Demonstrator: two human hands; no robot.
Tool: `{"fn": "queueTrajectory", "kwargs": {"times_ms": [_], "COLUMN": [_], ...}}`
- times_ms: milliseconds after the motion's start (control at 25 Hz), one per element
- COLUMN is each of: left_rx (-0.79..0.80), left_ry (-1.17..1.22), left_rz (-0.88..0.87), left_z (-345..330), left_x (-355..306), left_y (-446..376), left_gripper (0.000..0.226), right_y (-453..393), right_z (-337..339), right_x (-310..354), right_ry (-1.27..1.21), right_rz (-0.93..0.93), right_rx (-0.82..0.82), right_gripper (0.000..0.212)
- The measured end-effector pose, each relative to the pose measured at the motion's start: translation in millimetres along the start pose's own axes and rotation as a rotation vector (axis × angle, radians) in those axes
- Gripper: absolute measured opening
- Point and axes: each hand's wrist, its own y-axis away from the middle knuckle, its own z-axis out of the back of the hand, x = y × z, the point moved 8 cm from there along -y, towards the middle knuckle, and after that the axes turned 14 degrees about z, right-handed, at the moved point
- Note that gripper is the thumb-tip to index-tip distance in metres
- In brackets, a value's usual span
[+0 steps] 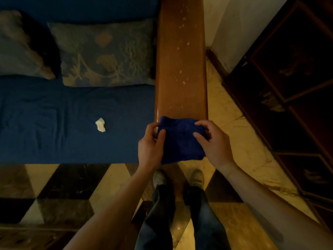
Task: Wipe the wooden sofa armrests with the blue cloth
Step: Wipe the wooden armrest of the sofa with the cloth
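Observation:
A broad wooden armrest (181, 65) runs away from me along the right side of a blue sofa, its top dotted with pale specks. A folded blue cloth (180, 139) is held over the armrest's near end. My left hand (150, 147) pinches the cloth's left edge and my right hand (214, 141) grips its right edge. The cloth hides the armrest's front end.
The sofa seat (63, 120) carries a crumpled white scrap (100, 125) and two patterned cushions (106, 53) at the back. A dark wooden cabinet (295, 78) stands close on the right. Checkered tile floor (75, 186) and my shoes (159, 177) lie below.

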Motion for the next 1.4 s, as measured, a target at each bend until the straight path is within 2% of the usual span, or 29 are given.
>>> {"fn": "queueTrajectory", "kwargs": {"times_ms": [240,320,400,480,640,880,960,1040,1080,1160,1240,1320,1400], "left_rx": [-0.164,-0.232,-0.131,0.000,-0.013,-0.170,-0.114,0.092,0.193,0.320,0.370,0.242,0.041], "left_ry": [-0.369,-0.563,-0.820,-0.980,-0.990,-0.826,-0.941,-1.072,-1.131,-1.229,-1.255,-1.180,-1.052], "left_rz": [-0.040,-0.223,-0.523,-0.649,-0.527,-0.377,-0.572,-0.847,-0.930,-1.002,-1.067,-0.985,-0.797], "left_z": [-18.3,-31.4,-69.3,-98.2,-92.7,-121.3,-149.8,-157.0,-148.4,-120.2,-98.6,-102.8,-130.5], "left_x": [23.1,16.6,7.7,11.0,-5.3,-159.3,-160.6,-111.7,-73.6,-7.0,6.3,-37.4,-112.9], "left_y": [-21.0,-12.9,5.5,10.8,-36.8,-203.1,-186.3,-108.3,-64.7,-4.1,-6.6,-57.5,-119.9], "left_gripper": [0.032,0.046,0.060,0.066,0.069,0.062,0.057,0.056,0.057,0.058,0.057,0.056,0.053], "right_y": [-7.6,-8.0,-20.4,-40.6,-58.1,-54.1,-54.9,-48.2,-43.6,-39.1,-37.2,-39.2,-37.9], "right_z": [-29.9,-29.4,-22.2,-21.9,-37.7,-43.0,-34.8,-22.4,-17.9,-17.2,-24.0,-28.8,-28.2], "right_x": [-37.7,-35.6,-39.4,-54.4,-74.9,-84.2,-86.3,-89.4,-90.9,-93.8,-93.6,-95.1,-97.2], "right_ry": [0.281,0.397,0.381,0.284,0.130,-0.012,-0.034,-0.062,-0.098,-0.207,-0.320,-0.407,-0.424], "right_rz": [-0.002,0.030,0.039,-0.034,-0.088,-0.083,-0.056,-0.071,-0.110,-0.210,-0.274,-0.294,-0.301], "right_rx": [0.053,0.021,-0.061,-0.092,-0.099,-0.207,-0.314,-0.441,-0.486,-0.492,-0.442,-0.425,-0.458], "right_gripper": [0.031,0.037,0.045,0.053,0.060,0.071,0.071,0.072,0.075,0.083,0.090,0.092,0.083]}}
